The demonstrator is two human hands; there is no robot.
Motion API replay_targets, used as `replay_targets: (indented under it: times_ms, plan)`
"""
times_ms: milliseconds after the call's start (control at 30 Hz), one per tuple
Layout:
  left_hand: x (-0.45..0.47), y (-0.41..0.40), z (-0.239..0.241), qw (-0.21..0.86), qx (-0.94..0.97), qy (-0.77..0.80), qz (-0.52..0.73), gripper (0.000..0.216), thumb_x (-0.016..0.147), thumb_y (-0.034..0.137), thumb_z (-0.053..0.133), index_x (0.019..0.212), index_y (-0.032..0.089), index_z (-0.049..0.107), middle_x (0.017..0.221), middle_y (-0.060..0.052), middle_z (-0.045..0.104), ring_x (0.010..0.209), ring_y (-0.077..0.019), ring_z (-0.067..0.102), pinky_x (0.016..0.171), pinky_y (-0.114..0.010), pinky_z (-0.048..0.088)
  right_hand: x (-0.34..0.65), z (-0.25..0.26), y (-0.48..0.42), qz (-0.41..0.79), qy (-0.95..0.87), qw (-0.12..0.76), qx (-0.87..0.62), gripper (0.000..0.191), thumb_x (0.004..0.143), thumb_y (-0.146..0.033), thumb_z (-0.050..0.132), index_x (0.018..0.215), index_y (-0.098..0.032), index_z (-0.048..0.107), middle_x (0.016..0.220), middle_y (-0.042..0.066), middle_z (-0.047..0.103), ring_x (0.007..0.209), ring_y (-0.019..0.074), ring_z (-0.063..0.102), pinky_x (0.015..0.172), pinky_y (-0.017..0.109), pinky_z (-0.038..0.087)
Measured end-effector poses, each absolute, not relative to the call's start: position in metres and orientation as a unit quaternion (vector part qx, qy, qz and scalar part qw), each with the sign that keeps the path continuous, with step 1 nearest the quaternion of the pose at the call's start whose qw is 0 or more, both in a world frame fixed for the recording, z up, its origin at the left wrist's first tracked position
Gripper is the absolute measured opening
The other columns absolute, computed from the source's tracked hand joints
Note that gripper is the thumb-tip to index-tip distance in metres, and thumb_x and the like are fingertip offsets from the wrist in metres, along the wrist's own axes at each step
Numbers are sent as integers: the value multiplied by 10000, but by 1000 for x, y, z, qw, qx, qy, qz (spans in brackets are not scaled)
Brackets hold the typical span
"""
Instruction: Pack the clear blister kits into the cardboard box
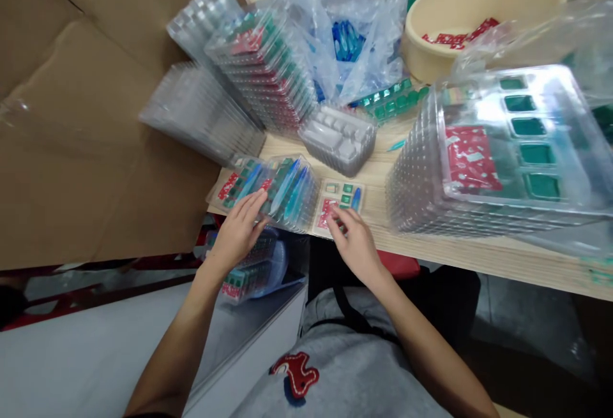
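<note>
My left hand [241, 230] lies with fingers stretched out over filled clear plastic trays [287, 194] at the table's front edge; these hold blue and teal pens, green pieces and red packets. My right hand [357, 242] is over a single clear tray [360, 189] beside them. Its thumb and fingers are curved and apart, with the tips at the red dotted packet [326, 209] in that tray. Also in this tray are green square pieces [347, 188] and a blue pen [355, 198]. The fingertips partly hide the packet.
Tall stacks of trays stand at the back left [268, 67] and right [502, 150]. Behind are an empty-tray stack [338, 137], green strips [395, 102], a bag of blue pens [348, 41] and a cream basin [416, 54] with red packets. Cardboard [86, 118] walls the left side.
</note>
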State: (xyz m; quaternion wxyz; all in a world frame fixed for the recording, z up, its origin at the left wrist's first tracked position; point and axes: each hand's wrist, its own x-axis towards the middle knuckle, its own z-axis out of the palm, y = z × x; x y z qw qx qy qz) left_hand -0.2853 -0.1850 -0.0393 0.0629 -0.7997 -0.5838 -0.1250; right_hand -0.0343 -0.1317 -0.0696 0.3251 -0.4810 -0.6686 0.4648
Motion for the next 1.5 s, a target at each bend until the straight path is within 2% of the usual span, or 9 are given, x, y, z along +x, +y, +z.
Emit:
replay_targets:
  times_ms: [167, 333, 533, 700, 967, 1133, 1333, 1433, 1500]
  plan:
    - [-282, -187, -55, 151, -799, -563, -148, 576, 886, 132, 460, 1445, 137, 320, 1292, -172, 586, 1224, -258, 533, 1034, -437, 421, -68, -67, -122, 711, -470, 358, -381, 366, 813, -463, 563, 1007, -162, 639, 824, 47, 668, 671, 141, 622, 643, 299, 532]
    - [-273, -184, -61, 244, -785, -536, -193, 521, 852, 109, 516, 1365, 167, 445, 1228, -139, 640, 1199, -243, 561, 1013, -406, 431, -99, -62, -104, 775, -349, 354, -390, 564, 711, -462, 700, 1144, -128, 560, 703, -6, 617, 574, 125, 609, 549, 264, 531]
    - [-253, -188, -67, 220, -805, -492, -248, 532, 840, 163, 619, 1337, 286, 477, 1241, -74, 642, 1233, -233, 537, 1086, -434, 359, -99, -51, -104, 754, -319, 393, -419, 805, 683, -370, 725, 1366, -127, 376, 961, 65, 661, 876, 197, 660, 757, 310, 557]
    - [-254, -193, -71, 89, -781, -559, -263, 946, 770, 449, 689, 1495, 174, 147, 1465, -233, 370, 1401, -325, 284, 1112, -519, 312, -60, -65, -121, 690, -308, 461, -466, 847, 687, -471, 696, 1391, -159, 344, 1076, 99, 655, 966, 225, 643, 839, 368, 544]
    - [-282, -190, -60, -4, -793, -596, -127, 585, 918, 330, 503, 1452, 195, 308, 1401, -155, 491, 1347, -262, 404, 1086, -454, 397, -23, -102, -126, 638, -307, 450, -545, 928, 653, -513, 698, 1401, -107, 330, 1039, 117, 657, 974, 234, 627, 875, 400, 511]
    - [-293, -186, -57, -17, -801, -575, -167, 570, 932, 277, 481, 1469, 236, 292, 1416, -117, 486, 1346, -237, 408, 1084, -423, 409, -30, -111, -125, 519, -472, 393, -594, 799, 756, -496, 598, 1414, -117, 349, 983, 128, 638, 918, 275, 622, 861, 459, 484]
    - [-297, -185, -67, 17, -762, -612, -212, 521, 954, 238, 413, 1464, 222, 308, 1396, -119, 508, 1307, -214, 461, 1079, -384, 417, -32, -94, -125, 314, -641, 240, -658, 585, 868, -378, 476, 1333, -23, 472, 1130, 272, 559, 1059, 394, 536, 893, 563, 420]
    - [-295, -184, -71, 35, -751, -619, -225, 487, 960, 249, 389, 1443, 199, 350, 1377, -125, 526, 1299, -209, 471, 1077, -380, 419, -37, -79, -126, 295, -653, 291, -634, 451, 874, -338, 479, 1242, -94, 574, 1134, 223, 554, 1098, 360, 512, 942, 535, 408]
    - [-293, -183, -73, 55, -758, -609, -227, 466, 961, 268, 393, 1418, 182, 395, 1353, -129, 549, 1290, -208, 481, 1067, -368, 429, -51, -68, -124, 383, -645, 354, -559, 412, 894, -352, 460, 1226, -146, 587, 1114, 165, 574, 1057, 291, 550, 941, 465, 442]
